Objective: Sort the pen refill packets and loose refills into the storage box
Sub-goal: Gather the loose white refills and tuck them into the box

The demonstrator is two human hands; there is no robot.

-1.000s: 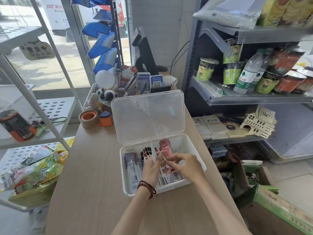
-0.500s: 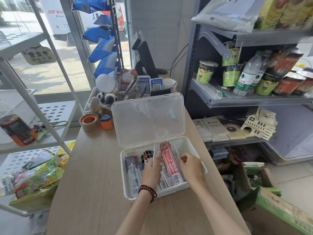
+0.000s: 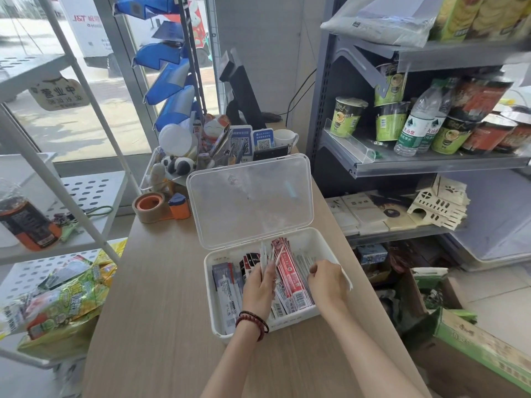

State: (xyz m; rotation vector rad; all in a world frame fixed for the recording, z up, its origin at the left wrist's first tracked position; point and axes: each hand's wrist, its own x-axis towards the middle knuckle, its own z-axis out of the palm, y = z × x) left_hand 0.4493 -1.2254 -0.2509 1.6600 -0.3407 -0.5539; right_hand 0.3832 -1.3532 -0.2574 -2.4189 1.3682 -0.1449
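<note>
A clear plastic storage box (image 3: 214, 320) sits on the wooden counter with its lid (image 3: 250, 199) standing open. Inside lie red refill packets (image 3: 290, 275), dark packets (image 3: 250, 261) and grey-blue packets (image 3: 227, 291). My left hand (image 3: 258, 285) is over the middle of the box, pinching a few thin white loose refills (image 3: 265, 255) that point up. My right hand (image 3: 327, 280) is at the box's right side, fingers curled down onto pale loose refills (image 3: 304, 261) lying there; whether it grips any is hidden.
A tape roll (image 3: 149, 206) and an orange-blue dispenser (image 3: 179, 206) stand behind the box on the left. A tray of desk items (image 3: 184, 165) is further back. Metal shelves with cup noodles (image 3: 347, 116) stand right, a white rack with snack bags (image 3: 63, 294) left.
My right hand moved away from the left hand to the box's right side and lowered into it. My left hand kept holding the white refills upright over the packets.
</note>
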